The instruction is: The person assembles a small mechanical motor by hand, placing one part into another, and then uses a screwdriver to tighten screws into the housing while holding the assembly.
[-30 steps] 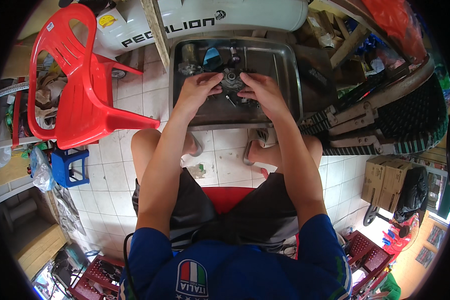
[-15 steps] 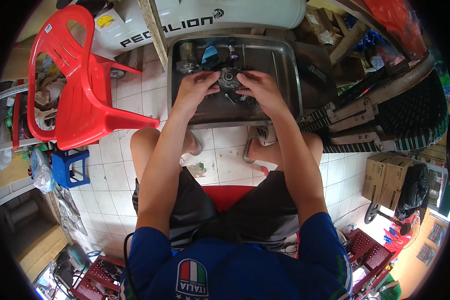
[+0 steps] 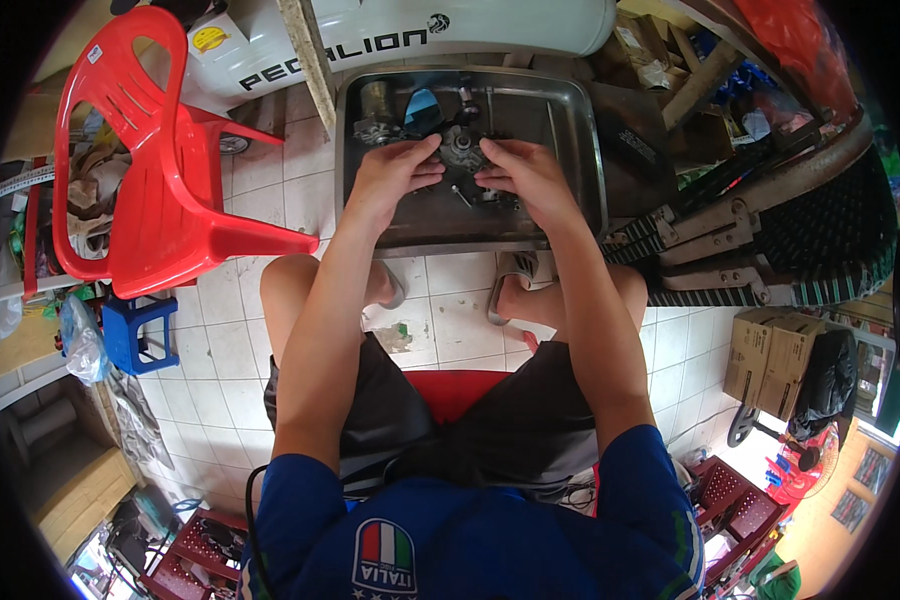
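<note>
A round grey metal machine part with a raised centre hub (image 3: 462,146) is between my two hands, above the metal tray (image 3: 450,238). My left hand (image 3: 395,182) is closed on its left edge, thumb on top and fingers below. On the opposite edge, my right hand (image 3: 532,182) grips in the same way. A small bolt-like piece (image 3: 461,195) and other dark little parts lie just nearer to me in the tray. Beyond the part are a blue shiny piece (image 3: 423,112), a cylindrical metal part (image 3: 376,103) and a dark short-handled piece (image 3: 468,98).
A red plastic chair (image 3: 160,200) stands to the left, with a small blue stool (image 3: 140,335) behind it. A white tank (image 3: 410,40) lies beyond the tray. To the right are a black seat-like frame (image 3: 770,230) and cardboard boxes (image 3: 770,360).
The round part has tilted and shifted slightly away from me, so its hub sits a little higher. My hands have turned slightly with it, and the right one has moved a little right.
</note>
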A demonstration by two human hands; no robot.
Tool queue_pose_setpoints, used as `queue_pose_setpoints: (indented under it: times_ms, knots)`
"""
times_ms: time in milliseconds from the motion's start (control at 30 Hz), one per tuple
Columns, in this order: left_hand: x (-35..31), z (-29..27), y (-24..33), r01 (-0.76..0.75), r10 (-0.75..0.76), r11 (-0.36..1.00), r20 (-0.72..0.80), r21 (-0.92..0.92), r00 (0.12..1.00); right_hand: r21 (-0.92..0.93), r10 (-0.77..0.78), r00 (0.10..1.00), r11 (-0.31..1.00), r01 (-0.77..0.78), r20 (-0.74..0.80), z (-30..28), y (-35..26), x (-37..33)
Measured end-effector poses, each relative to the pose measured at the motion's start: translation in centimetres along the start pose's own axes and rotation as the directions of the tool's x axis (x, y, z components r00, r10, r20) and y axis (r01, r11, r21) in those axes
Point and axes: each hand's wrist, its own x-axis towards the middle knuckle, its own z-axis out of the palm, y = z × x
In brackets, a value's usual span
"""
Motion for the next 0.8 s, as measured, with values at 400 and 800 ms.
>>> queue_pose_setpoints:
  times_ms: [400,800]
  knots:
    - [-0.4,0.6,1.1,0.091,-0.090,0.996,-0.048,0.009,0.995,0.011,0.084,0.996,0.996,-0.084,0.003,-0.1,-1.0,-0.3]
    - [-0.3,0.5,0.4,0.033,-0.028,0.997,-0.066,0.077,0.997,-0.035,0.083,0.996,0.996,-0.082,0.038,-0.5,-1.1,-0.2]
